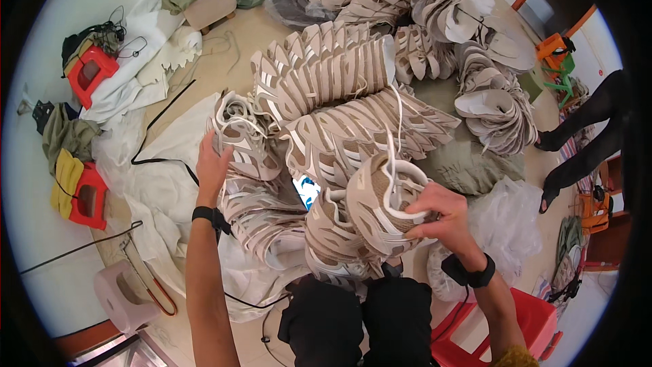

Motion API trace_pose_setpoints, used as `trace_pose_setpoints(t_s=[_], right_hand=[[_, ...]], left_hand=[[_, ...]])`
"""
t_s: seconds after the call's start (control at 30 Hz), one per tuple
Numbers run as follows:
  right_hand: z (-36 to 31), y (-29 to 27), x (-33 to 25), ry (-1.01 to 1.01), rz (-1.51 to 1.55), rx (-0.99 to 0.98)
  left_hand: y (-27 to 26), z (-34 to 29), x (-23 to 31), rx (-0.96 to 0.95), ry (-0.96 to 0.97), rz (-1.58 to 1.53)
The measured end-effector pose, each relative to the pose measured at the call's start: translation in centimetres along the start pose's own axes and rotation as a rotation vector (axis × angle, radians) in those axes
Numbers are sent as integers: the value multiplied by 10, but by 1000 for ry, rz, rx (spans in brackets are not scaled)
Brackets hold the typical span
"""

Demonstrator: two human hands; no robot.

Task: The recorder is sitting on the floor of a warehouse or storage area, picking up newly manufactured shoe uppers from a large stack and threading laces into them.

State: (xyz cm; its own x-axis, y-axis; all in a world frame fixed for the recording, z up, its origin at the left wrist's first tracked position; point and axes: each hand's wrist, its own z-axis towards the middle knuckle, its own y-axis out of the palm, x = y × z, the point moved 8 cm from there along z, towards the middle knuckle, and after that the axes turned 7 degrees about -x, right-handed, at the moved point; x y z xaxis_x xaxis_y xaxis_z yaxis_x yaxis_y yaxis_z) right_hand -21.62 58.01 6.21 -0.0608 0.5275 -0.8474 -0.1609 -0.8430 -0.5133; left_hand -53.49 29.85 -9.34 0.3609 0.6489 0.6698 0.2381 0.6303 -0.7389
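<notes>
My right hand [441, 214] pinches the collar edge of a beige and white shoe upper [377, 197], tilted, with a white lace trailing up from it. Below it, against my legs, rests a pile of similar uppers [329, 238]. On the left, my left hand [212, 163] grips the side of another laced upper [248, 143], thumb on top and some fingers hidden behind it. Beneath that one lies a fanned stack of uppers [261, 211]. A lit phone [308, 190] is partly covered between the stacks.
Long nested rows of uppers [326, 75] fill the middle, with more bundles [499, 109] at the far right. White sheeting [170, 197] covers the left floor. A red stool [475, 333] stands near my right leg, a pink stool [125, 295] at left. Another person's legs [584, 129] are at right.
</notes>
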Motion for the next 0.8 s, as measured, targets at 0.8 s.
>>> trace_pose_setpoints(t_s=[0.8], right_hand=[[-12,22,76,318,162,38]], left_hand=[[24,13,-37,185,-56,-127]])
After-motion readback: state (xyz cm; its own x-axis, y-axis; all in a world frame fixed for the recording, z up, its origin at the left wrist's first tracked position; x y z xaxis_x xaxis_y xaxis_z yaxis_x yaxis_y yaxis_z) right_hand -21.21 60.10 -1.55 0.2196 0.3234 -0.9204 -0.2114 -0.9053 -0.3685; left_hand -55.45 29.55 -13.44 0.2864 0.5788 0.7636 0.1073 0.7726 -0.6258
